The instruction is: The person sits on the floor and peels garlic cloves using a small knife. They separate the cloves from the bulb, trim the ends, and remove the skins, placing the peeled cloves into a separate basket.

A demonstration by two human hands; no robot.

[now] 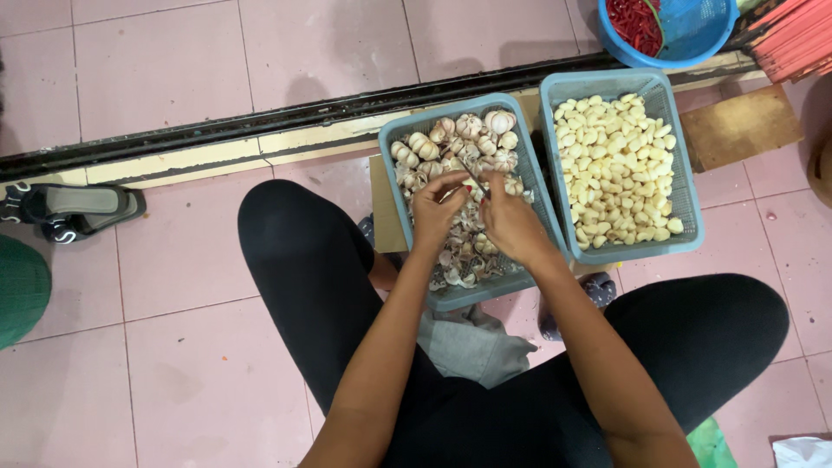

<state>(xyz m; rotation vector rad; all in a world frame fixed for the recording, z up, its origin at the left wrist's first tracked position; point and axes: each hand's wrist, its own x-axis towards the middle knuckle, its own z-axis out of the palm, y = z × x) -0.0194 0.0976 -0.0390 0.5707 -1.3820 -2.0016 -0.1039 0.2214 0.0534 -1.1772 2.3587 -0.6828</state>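
**Peeling garlic over the basket**

A sandal (74, 211) lies far left. Left hand (436, 211) and right hand (511, 221), grips pinched together on one garlic clove (469, 184), hover over the bulb basket (400, 130). Skins could spill onto the floor. Two baskets; second (685, 186) holds peeled cloves; one blue bowl (711, 35).

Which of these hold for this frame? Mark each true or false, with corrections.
1. Both hands work over the grey plastic basket of whole garlic bulbs and skins. True; left hand, right hand.
2. The grey plastic basket of peeled garlic cloves lies to the left of it. False; it lies to its right.
3. The round blue plastic basket holds red chillies. True.
4. The black sandal sits in the person's lap. False; it lies on the pink tiled floor, far left.
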